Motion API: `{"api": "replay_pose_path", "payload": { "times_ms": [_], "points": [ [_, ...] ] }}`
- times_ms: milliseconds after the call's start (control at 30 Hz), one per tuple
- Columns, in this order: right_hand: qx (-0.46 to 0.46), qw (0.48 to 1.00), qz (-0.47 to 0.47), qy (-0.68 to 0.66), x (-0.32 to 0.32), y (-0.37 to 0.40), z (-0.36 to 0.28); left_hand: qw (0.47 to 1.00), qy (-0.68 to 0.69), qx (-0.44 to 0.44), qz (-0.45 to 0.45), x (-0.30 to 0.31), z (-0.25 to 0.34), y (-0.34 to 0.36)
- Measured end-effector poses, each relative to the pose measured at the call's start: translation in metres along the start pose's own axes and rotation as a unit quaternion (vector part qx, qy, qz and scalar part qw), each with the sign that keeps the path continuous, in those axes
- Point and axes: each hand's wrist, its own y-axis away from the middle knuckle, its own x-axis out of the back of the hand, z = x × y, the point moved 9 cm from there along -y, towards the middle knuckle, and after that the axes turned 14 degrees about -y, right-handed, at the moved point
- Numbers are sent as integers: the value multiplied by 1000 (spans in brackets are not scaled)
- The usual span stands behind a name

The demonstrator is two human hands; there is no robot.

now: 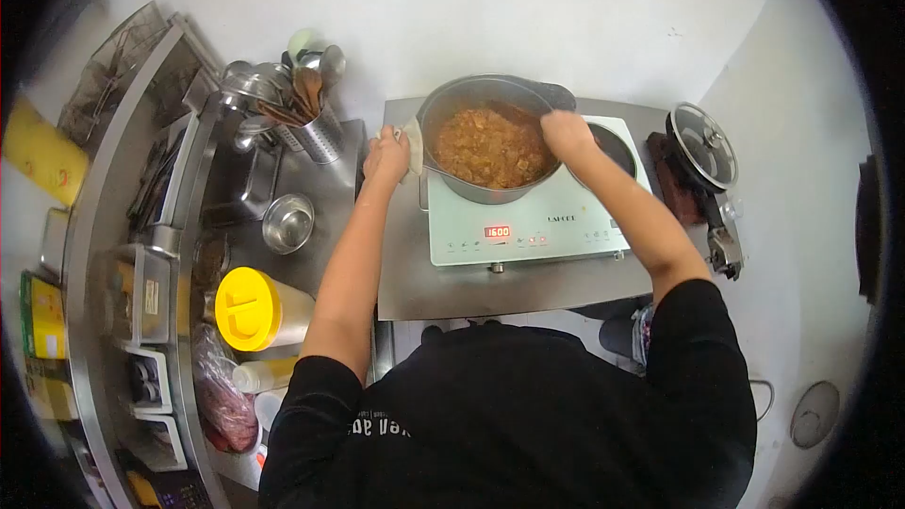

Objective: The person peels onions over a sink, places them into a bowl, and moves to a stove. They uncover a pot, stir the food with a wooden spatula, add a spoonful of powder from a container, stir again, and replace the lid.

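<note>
A deep grey pot (492,194) holds chunky orange-brown food (490,146) and stands on the left part of a pale green induction cooktop (528,226), whose red display reads 1600. My left hand (386,156) is closed on a light cloth (412,146) against the pot's left side. At the pot's right rim, my right hand (567,135) is closed in a fist over the edge of the food. Whatever it grips is mostly hidden by the hand and too unclear to name.
Left of the pot are a utensil holder (319,139), a steel bowl (288,223) and a yellow-lidded container (250,309). A metal shelf (85,320) runs along the far left. A glass lid (702,146) stands to the right of the cooktop, and a wall rises behind.
</note>
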Motion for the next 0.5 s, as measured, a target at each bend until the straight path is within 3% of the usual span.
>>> {"api": "replay_pose_path", "payload": {
  "times_ms": [167,233,333,433,500],
  "points": [
    [-70,994,-61,-56,14,67,-7,999,22,15,17,8,-7,14],
    [-89,991,55,-82,32,99,-16,999,29,0,24,10,-2,20],
    [-80,990,-1,-113,-17,122,-20,999,29,-7,26,8,0,20],
    [-101,980,55,-161,-4,130,-27,999,20,-1,29,8,-1,19],
    [-105,979,35,-169,-14,136,-24,999,21,-2,28,7,-2,21]
  ]
}}
